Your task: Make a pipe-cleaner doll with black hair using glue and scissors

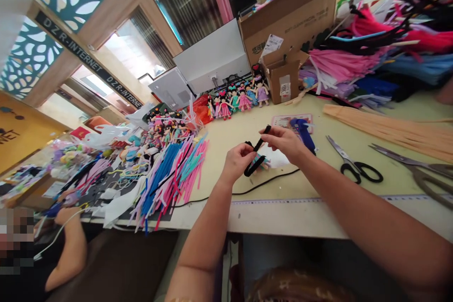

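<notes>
Left hand (235, 161) and right hand (283, 141) are both pinching a black fuzzy stick (261, 142) between thumb and fingers. It is being held up over the bench (219, 137), with its top end poking out at the right hand and a bent part showing below the left fingers. Just under it, a small bluish thing (265, 163) is peeking out, too hidden to name. A dark blue bundle (305, 134) is lying just beside the right hand, partly covering a card (280, 120). Black-handled scissors (361, 171) are lying to the right, near a bigger pair (419, 167). A black cord (269, 183) is running near a long ruler (318, 199). Little dolls (244, 99) are sitting at the back, beside a small brown box (281, 79). Many colored fuzzy sticks (168, 170) are lying in a heap on the left. Farther left, another person's hand (68, 215) is showing.
</notes>
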A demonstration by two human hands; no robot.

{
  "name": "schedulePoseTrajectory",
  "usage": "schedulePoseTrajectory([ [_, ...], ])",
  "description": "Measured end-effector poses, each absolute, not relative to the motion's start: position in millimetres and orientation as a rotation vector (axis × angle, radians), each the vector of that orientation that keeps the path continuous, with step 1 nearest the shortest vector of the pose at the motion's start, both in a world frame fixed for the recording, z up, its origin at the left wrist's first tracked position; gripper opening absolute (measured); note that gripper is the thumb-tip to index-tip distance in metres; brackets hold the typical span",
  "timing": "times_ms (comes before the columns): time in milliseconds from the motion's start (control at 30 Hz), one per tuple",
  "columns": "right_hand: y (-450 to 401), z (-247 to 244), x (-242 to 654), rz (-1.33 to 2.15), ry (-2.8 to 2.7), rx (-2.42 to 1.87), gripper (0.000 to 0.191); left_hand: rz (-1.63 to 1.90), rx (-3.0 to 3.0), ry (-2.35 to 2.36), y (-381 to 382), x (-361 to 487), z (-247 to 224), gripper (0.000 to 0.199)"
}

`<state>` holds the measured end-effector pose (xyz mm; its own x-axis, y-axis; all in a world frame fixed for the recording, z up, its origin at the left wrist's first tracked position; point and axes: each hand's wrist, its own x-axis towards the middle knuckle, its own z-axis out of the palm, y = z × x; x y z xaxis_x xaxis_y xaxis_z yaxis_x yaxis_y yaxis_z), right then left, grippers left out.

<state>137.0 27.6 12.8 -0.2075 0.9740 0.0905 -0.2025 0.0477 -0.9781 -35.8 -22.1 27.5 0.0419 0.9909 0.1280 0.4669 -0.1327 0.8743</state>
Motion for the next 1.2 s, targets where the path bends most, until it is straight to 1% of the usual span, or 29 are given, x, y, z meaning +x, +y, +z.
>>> schedulePoseTrajectory([
  [100,31,17,145,1.379,-1.137,-0.85,0.034,0.989,1.623,1.394,-14,-21,32,0.017],
  [233,37,18,155,1.331,-1.098,-0.834,0.026,0.922,1.434,1.273,-7,-10,31,0.027],
  [333,39,21,160,1.28,-1.096,-0.868,0.026,0.888,1.357,1.237,-5,-10,23,0.034],
  [433,39,23,162,1.229,-1.14,-0.918,0.025,0.893,1.336,1.229,-6,-12,17,0.035],
  [633,34,27,161,1.172,-1.208,-0.964,0.029,0.961,1.325,1.164,-8,-18,18,0.036],
  [767,35,35,164,1.211,-1.1,-0.978,0.033,0.918,1.32,1.15,-7,-22,17,0.033],
  [867,44,49,175,1.211,-1.04,-0.984,0.035,0.925,1.28,1.132,-5,-24,15,0.032],
  [1000,75,80,197,1.139,-1.087,-1.004,0.033,0.976,1.198,1.138,-4,-24,13,0.034],
  [1100,116,107,212,1.018,-1.154,-1.047,0.026,1.021,1.168,1.151,-3,-24,14,0.032],
  [1200,172,129,222,0.811,-1.223,-1.165,0.017,1.1,1.147,1.202,-2,-27,14,0.028],
])
